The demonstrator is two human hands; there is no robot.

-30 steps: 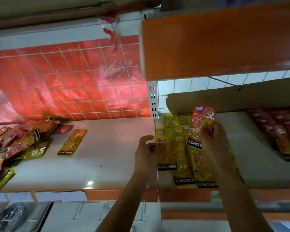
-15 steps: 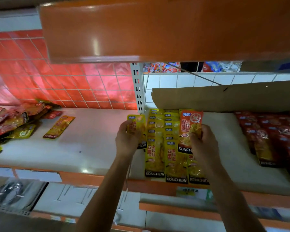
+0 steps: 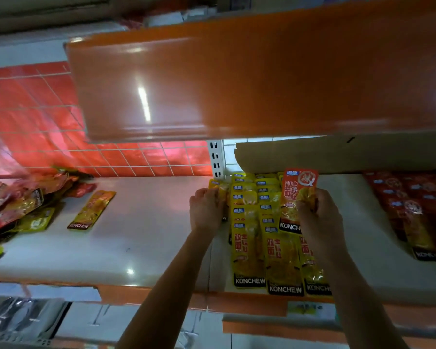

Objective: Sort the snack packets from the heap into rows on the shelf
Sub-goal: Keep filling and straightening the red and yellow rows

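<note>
My left hand (image 3: 207,210) curls round a glossy yellow packet (image 3: 217,188); my right hand (image 3: 317,215) pinches a crinkly orange packet (image 3: 298,190) over the flat yellow rows (image 3: 252,238). The heap (image 3: 23,205) lies at nine o'clock; a cardboard flap (image 3: 337,154) overhangs at twelve.

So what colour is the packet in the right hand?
Orange-red packet, black KONCHEW band at its bottom; head view shows it.

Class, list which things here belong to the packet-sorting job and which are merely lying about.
Job: heap, yellow rows, red row, shelf, orange packet in right hand, yellow packet in left hand.
Lying about: cardboard sheet, red plastic.
</note>
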